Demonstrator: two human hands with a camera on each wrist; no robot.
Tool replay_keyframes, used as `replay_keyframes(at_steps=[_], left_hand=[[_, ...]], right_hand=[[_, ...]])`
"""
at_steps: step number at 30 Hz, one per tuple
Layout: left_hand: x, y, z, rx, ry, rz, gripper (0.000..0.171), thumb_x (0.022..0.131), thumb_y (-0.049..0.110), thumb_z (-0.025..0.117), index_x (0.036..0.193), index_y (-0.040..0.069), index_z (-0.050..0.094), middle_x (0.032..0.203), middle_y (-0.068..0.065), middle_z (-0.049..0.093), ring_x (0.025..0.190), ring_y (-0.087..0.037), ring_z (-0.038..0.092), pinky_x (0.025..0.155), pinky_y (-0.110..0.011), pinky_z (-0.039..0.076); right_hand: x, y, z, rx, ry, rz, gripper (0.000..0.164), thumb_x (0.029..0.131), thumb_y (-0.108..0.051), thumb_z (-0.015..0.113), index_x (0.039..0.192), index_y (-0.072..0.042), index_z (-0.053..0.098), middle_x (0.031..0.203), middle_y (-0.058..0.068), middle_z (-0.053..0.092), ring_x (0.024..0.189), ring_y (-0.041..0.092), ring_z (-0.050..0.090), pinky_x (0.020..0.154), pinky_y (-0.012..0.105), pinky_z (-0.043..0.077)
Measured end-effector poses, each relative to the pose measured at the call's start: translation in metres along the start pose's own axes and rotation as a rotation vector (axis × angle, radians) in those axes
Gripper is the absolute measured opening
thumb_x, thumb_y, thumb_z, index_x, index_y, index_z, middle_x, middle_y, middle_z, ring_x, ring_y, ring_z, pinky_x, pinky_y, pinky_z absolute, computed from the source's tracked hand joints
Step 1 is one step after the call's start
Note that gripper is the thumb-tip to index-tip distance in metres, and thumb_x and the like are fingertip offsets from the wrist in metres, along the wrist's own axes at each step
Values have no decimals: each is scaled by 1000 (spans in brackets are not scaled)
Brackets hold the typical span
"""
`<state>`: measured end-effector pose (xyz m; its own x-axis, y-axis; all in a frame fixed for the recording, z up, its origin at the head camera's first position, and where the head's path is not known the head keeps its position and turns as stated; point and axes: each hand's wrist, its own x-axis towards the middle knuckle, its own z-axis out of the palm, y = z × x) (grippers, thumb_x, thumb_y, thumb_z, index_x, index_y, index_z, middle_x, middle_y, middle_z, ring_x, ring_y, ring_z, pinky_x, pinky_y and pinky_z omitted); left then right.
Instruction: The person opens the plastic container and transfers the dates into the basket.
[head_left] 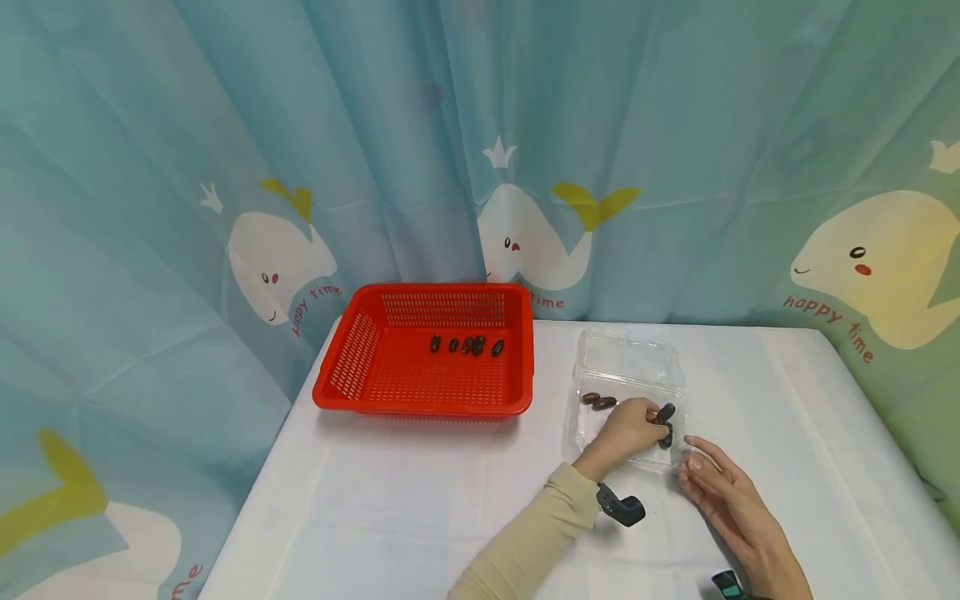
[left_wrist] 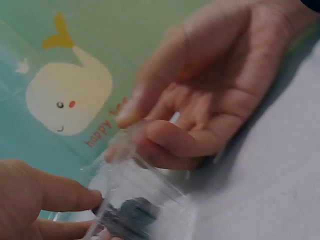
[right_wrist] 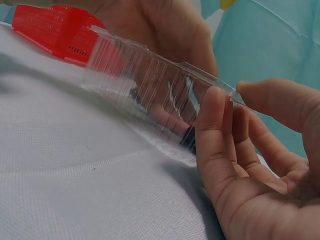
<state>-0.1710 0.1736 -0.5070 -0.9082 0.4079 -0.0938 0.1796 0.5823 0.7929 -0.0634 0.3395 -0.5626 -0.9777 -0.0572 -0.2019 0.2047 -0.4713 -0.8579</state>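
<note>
The red basket (head_left: 442, 410), its sides pierced with small holes, sits at the back of the white tabletop (head_left: 375, 500) and holds a loose row of dates (head_left: 435, 343) on its floor, five by the look of it. To its right stands the clear box (head_left: 633, 392), its lid (head_left: 627, 358) laid open at the back (hinged on, it seems). Inside the box, two dates lie close together near the back left, and a few more are bunched at the right end, by the left hand (head_left: 632, 427). That hand reaches in over the box, and its grip pinches a date with curled fingers; how many it has hold of, I cannot tell. The right hand (head_left: 731, 496) has its grip closed on the right front corner of the box.

The head view alone shows the open lid and the dates in the basket. The right wrist view adds the right thumb on the rim (right_wrist: 212, 77), with fingers against the ribbed outside wall (right_wrist: 120, 75); the left hand and something dark show through the plastic. The left wrist view brings the left fingertips up close on a dark piece, though the dates there are blurred.
</note>
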Motion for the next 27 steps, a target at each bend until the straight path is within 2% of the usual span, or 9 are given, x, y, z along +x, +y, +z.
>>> replay_keyframes(at_steps=[4,7,14,20,27], left_hand=[[3,1,5,132,28,31,33,84,15,80,116,5,77,97,0,77,87,-3,64,79,-12,49],[3,2,5,166,34,35,33,83,15,82,115,7,78,94,2,76,86,-3,62,78,-11,47],[3,5,3,124,32,35,35,82,12,83,116,6,76,93,2,78,84,-1,59,76,-9,45],[4,3,5,97,34,37,32,83,10,82,114,7,76,90,2,76,78,0,54,69,-10,40],[3,1,5,52,28,23,30,83,7,79,113,8,74,91,1,75,77,-1,57,67,-10,41]], right_hand=[[0,1,0,17,-23,-16,38,109,-1,45,129,-27,63,108,-6,71,98,7,71,91,21,60],[-1,1,0,25,-37,-22,38,109,0,44,130,-26,63,108,-6,71,98,7,71,91,21,60],[0,1,-2,13,-28,-13,38,110,-1,45,129,-28,63,109,-8,70,99,7,70,91,21,60],[0,0,-1,12,-36,-10,38,110,-1,44,129,-28,63,109,-8,70,99,6,71,92,21,60],[-3,-1,2,17,-46,-18,38,110,-1,44,129,-27,63,108,-7,70,99,7,71,91,20,60]])
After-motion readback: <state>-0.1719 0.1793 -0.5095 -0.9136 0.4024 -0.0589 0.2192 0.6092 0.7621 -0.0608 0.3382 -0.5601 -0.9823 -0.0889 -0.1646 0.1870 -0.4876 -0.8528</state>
